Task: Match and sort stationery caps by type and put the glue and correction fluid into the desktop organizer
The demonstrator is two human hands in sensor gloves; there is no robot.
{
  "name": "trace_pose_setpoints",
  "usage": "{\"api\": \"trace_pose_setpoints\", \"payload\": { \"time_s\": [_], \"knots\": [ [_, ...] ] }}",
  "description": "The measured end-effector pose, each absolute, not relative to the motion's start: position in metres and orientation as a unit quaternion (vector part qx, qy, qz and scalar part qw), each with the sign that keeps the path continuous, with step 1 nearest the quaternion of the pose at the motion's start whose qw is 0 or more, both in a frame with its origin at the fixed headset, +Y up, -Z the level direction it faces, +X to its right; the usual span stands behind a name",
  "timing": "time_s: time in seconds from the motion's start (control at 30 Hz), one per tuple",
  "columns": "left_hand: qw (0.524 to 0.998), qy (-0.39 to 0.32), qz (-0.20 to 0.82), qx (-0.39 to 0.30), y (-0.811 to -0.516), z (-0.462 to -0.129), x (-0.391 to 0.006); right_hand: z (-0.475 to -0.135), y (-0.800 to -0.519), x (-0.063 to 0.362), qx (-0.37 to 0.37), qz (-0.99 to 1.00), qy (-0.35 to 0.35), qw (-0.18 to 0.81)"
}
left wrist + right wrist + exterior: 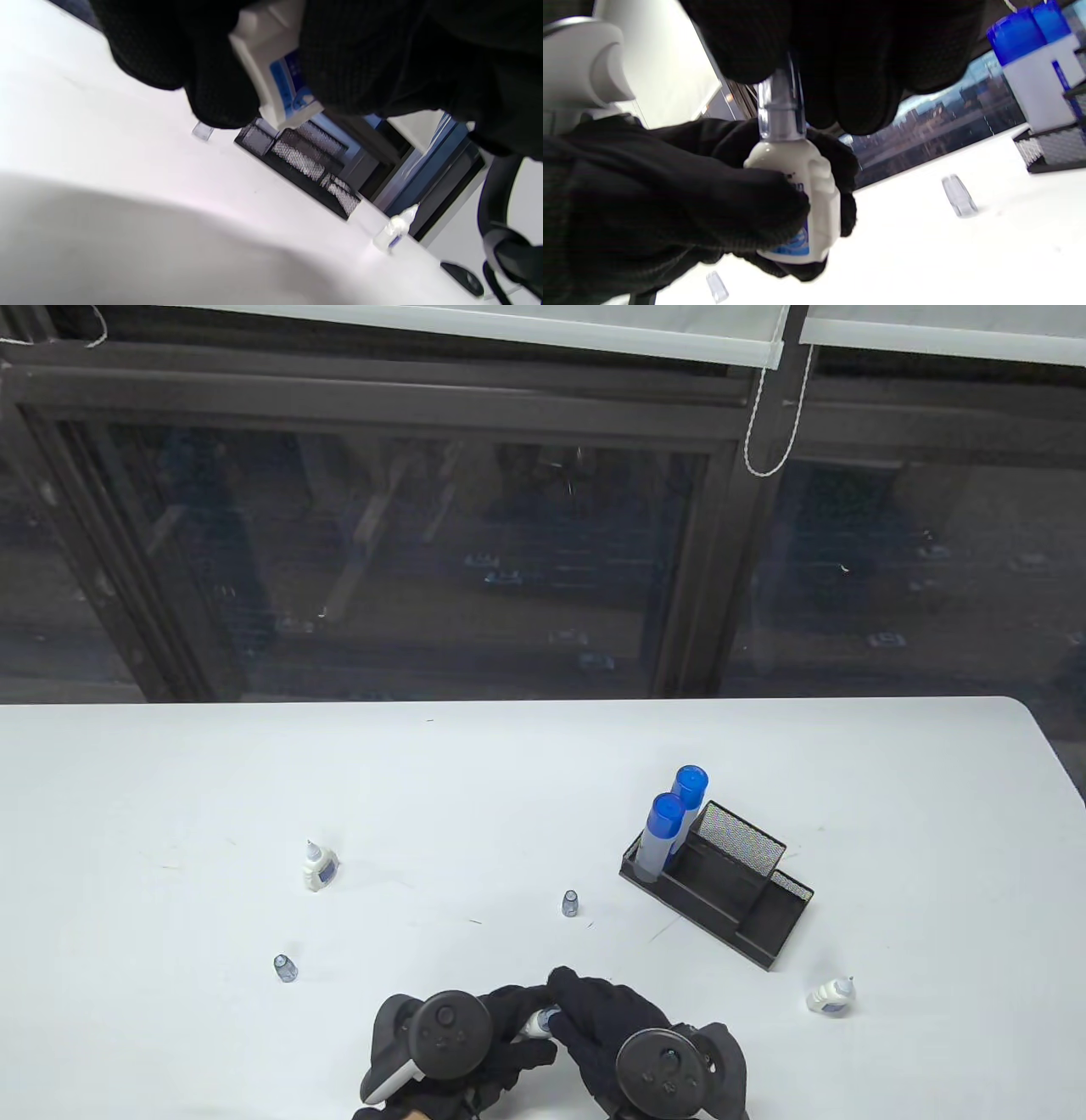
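Risk: clear cap (780,108) may go on crooked or slip from pinch if pressed off-axis; squeezing bottle could spurt fluid; dropped cap could roll off bench (170,780)

Left to right: uncapped bottle (320,867) mid left; loose caps (285,967) and (570,903) on bench; left hand (475,1039) bottom centre, fingers curled round correction fluid bottle (801,195); right hand (611,1027) touching it, fingertips pinching clear cap on nozzle; organizer (721,891) centre right, well apart from hands, two glue sticks (670,831) inside; another bottle (830,997) lower right
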State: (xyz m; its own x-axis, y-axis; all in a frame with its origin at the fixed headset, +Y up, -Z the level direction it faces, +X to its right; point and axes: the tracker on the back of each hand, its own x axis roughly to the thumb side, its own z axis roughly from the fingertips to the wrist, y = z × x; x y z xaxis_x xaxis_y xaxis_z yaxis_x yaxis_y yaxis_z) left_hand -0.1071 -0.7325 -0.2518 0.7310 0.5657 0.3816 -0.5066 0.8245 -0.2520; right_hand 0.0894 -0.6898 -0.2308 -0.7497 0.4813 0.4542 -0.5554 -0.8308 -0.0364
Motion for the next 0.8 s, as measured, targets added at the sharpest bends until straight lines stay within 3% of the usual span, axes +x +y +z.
{"api": "trace_pose_setpoints", "payload": {
  "time_s": [0.17,0.5,0.8],
  "knots": [
    [0.927,-0.234,0.291,-0.04,-0.733,-0.249,-0.105,-0.234,-0.69,0.088,0.219,0.934,-0.05,0.277],
    [0.925,-0.222,0.308,-0.025,-0.729,-0.25,-0.114,-0.239,-0.674,0.094,0.21,0.942,-0.06,0.254],
    [0.957,-0.171,0.234,0.024,-0.719,-0.255,-0.15,-0.259,-0.629,0.174,0.089,0.959,-0.13,0.236]
  ]
}}
